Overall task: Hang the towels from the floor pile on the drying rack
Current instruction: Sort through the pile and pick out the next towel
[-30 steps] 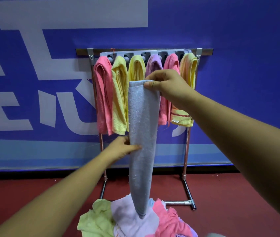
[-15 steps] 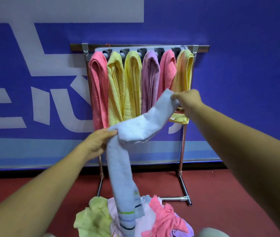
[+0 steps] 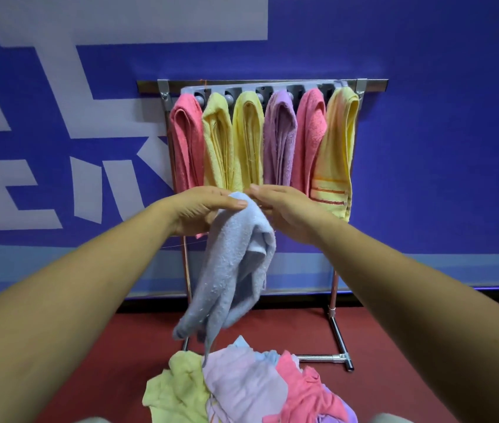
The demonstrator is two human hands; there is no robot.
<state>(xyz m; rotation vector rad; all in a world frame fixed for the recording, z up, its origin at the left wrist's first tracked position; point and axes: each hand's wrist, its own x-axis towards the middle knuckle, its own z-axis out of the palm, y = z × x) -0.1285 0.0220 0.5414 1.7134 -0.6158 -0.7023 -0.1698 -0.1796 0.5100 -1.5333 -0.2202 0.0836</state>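
Gripping light-blue towel by bunched top, left hand at 9 o'clock, right hand at 3 o'clock, apparently pinching. Hangs over floor pile at 6 o'clock, facing drying rack.

A deep blue wall fills the far side of the room, left to right. Large white shapes, like parts of big painted characters, cover its upper left. Lower down runs a pale blue band, and under it a thin dark strip where wall meets floor. The floor is dull red and smooth, reaching the near edge. A metal rack stands on it against the wall, centre. Light is even, with soft shadows.
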